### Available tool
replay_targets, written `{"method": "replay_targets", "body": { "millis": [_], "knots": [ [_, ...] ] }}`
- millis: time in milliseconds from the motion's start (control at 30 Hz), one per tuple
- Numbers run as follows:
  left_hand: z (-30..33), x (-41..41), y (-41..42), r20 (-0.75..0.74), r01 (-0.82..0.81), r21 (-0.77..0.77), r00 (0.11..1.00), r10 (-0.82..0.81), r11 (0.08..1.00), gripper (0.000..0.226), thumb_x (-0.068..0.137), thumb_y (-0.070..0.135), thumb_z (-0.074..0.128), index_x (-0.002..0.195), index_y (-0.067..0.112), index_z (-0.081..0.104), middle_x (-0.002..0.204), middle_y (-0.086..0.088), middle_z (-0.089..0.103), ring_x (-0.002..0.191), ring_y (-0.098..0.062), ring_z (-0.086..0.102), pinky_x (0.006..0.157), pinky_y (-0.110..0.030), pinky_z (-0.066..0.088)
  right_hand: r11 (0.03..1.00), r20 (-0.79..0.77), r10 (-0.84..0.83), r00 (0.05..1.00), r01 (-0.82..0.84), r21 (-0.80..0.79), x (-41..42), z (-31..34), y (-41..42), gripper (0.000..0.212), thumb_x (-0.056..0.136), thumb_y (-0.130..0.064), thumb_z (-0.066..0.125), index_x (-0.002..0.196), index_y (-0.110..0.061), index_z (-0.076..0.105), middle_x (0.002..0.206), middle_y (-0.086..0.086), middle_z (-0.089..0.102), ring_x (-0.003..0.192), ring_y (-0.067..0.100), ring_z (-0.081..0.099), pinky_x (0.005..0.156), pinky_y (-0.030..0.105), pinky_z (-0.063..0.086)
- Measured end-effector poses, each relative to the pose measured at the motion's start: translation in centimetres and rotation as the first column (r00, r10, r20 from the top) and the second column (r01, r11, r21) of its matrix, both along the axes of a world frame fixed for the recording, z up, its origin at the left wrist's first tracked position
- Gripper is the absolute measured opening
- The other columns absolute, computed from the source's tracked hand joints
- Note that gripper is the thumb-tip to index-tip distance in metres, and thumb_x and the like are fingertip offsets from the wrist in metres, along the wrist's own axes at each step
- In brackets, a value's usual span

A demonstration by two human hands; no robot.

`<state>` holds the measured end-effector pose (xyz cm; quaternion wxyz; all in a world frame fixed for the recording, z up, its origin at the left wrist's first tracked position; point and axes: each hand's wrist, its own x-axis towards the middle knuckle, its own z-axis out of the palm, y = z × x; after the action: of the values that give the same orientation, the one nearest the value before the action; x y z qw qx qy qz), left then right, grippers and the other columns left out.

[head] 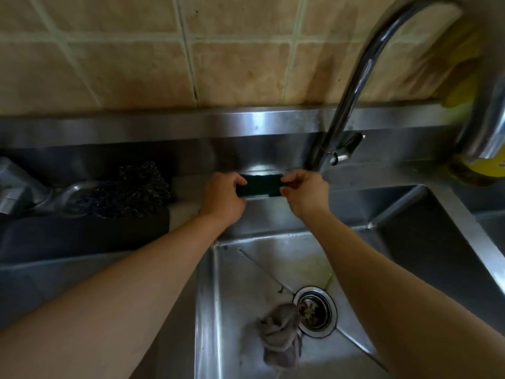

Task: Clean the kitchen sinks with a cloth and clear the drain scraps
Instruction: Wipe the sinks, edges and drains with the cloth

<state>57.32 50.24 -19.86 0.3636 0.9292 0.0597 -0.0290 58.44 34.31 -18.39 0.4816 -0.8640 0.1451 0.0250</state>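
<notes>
A dark green scouring pad [259, 184] is held flat over the steel ledge behind the sink. My left hand [222, 196] pinches its left end and my right hand [304, 194] pinches its right end. Below my arms lies the near steel sink [226, 283]. A crumpled grey cloth [280, 333] lies on the sink floor, touching the left side of the round drain strainer [315, 310]. Dark scraps sit in the strainer. Brownish stains mark the sink floor behind the drain.
A curved chrome tap [363, 69] rises at the right, its base by my right hand. A second sink [426, 228] lies to the right. At left, a dark mesh scrubber [136, 190] rests in a black tray. A yellow object [470, 86] hangs behind the tap.
</notes>
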Motion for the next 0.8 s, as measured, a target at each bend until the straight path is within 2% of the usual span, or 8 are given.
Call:
{"method": "replay_targets", "body": {
  "millis": [133,233,400,500,567,633,700,800],
  "knots": [
    [-1.3,1.1,-0.5,-0.031,0.057,0.023,0.998,-0.056,0.998,0.043,0.079,-0.001,0.066,0.120,0.013,0.062,0.126,-0.012,0.053,0.112,-0.027,0.055,0.098,-0.028,0.040,0.993,0.043,0.000,0.999,0.006,-0.121,1.1,-1.4,-0.1,0.019,0.085,0.004,0.061,0.101,-0.002,0.070,0.108,0.015,0.067,0.099,0.026,0.062,0.078,0.002,0.032],
    [-1.5,1.1,-0.6,-0.064,0.099,0.060,0.993,-0.095,0.993,0.051,0.080,-0.003,0.063,0.129,0.011,0.056,0.134,-0.013,0.050,0.120,-0.029,0.050,0.103,-0.028,0.037,0.993,0.009,0.022,1.000,-0.021,-0.114,0.7,-1.8,-0.6,0.027,0.088,0.006,0.053,0.109,-0.002,0.068,0.117,0.015,0.064,0.108,0.028,0.060,0.079,-0.001,0.026],
    [-0.4,-1.8,-0.8,-0.003,0.098,0.123,0.995,-0.099,0.988,0.052,0.085,0.006,0.063,0.134,0.015,0.048,0.137,-0.007,0.039,0.126,-0.025,0.039,0.101,-0.026,0.031,0.979,0.001,0.106,0.994,-0.105,-0.176,-3.0,-2.0,-1.7,0.036,0.086,0.003,0.060,0.118,-0.011,0.063,0.117,0.009,0.061,0.097,0.012,0.056,0.078,0.005,0.034],
    [-0.7,-4.5,-1.4,0.019,0.119,0.052,0.993,-0.120,0.992,0.044,0.082,0.004,0.064,0.125,0.014,0.054,0.128,-0.007,0.046,0.114,-0.025,0.049,0.096,-0.031,0.040,0.933,-0.183,0.218,0.959,-0.260,-0.248,-6.4,-3.3,-2.5,0.036,0.083,-0.004,0.067,0.117,-0.016,0.064,0.116,0.004,0.063,0.093,0.010,0.057,0.077,0.012,0.040],
    [-1.7,-6.0,-1.8,-0.031,0.140,0.027,0.990,-0.139,0.990,0.039,0.080,0.004,0.066,0.117,0.015,0.060,0.121,-0.008,0.053,0.107,-0.026,0.054,0.091,-0.031,0.044,0.882,-0.370,0.292,0.882,-0.398,-0.252,-8.8,-4.6,-3.0,0.038,0.081,-0.007,0.070,0.117,-0.017,0.065,0.119,0.004,0.063,0.095,0.013,0.059,0.076,0.013,0.040],
    [-3.2,-7.5,-2.4,-0.115,0.145,0.036,0.983,-0.140,0.989,0.033,0.077,0.005,0.067,0.108,0.016,0.065,0.116,-0.008,0.057,0.105,-0.026,0.057,0.091,-0.031,0.046,0.818,-0.511,0.352,0.784,-0.523,-0.239,-11.0,-6.0,-3.3,0.039,0.079,-0.009,0.071,0.117,-0.018,0.064,0.124,0.005,0.060,0.107,0.018,0.058,0.083,0.016,0.041],
    [-5.0,-9.1,-2.9,-0.215,0.150,0.035,0.967,-0.139,0.988,0.030,0.076,0.007,0.068,0.104,0.018,0.068,0.116,-0.006,0.059,0.108,-0.024,0.058,0.092,-0.029,0.046,0.787,-0.594,0.366,0.717,-0.579,-0.214,-12.9,-7.5,-3.6,0.039,0.079,-0.013,0.072,0.117,-0.019,0.064,0.125,0.005,0.058,0.111,0.020,0.056,0.084,0.016,0.041],
    [-7.5,-11.2,-3.6,-0.327,0.166,0.026,0.933,-0.149,0.986,0.028,0.076,0.012,0.071,0.102,0.021,0.068,0.115,-0.004,0.063,0.110,-0.022,0.058,0.092,-0.028,0.048,0.724,-0.659,0.396,0.639,-0.659,-0.204,-14.5,-9.2,-3.9,0.039,0.083,-0.018,0.067,0.122,-0.018,0.061,0.126,0.002,0.058,0.113,0.019,0.056,0.073,0.009,0.033]
  ]
}}
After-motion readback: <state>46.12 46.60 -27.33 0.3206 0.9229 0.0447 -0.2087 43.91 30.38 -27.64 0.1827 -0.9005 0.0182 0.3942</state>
